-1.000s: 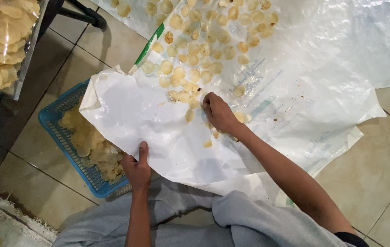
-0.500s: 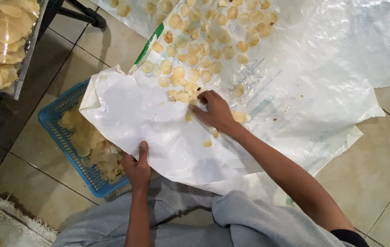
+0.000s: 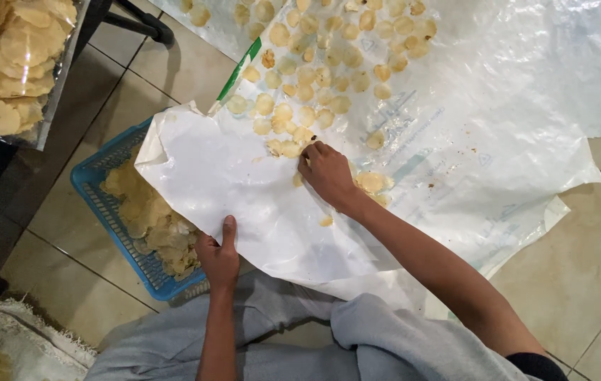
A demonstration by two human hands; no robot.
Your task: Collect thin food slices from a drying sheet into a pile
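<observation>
A person sits on the tiled floor (image 3: 583, 282) in grey trousers, both bare arms reaching forward over one large white plastic sheet (image 3: 498, 134) spread across the upper right of the frame. The left hand (image 3: 219, 257), low and left of centre, pinches the near edge of the sheet's folded-over flap, thumb on top and fingers curled beneath it, lifting that edge over the one blue plastic basket (image 3: 106, 212) at the left. The basket is partly filled with pale yellow round crackers, too heaped to count. The right hand (image 3: 327, 173), at centre, lies palm down on the sheet with its fingers bent loosely onto the nearest crackers (image 3: 286, 144); whether it actually holds any I cannot tell. Several dozen more crackers lie scattered in a single layer up the sheet toward the top edge, and a few sit just beside the right wrist. In the upper left corner, one metal tray (image 3: 46, 113) holds another pile of the same crackers. One shaggy mat (image 3: 11, 346) shows at lower left.
</observation>
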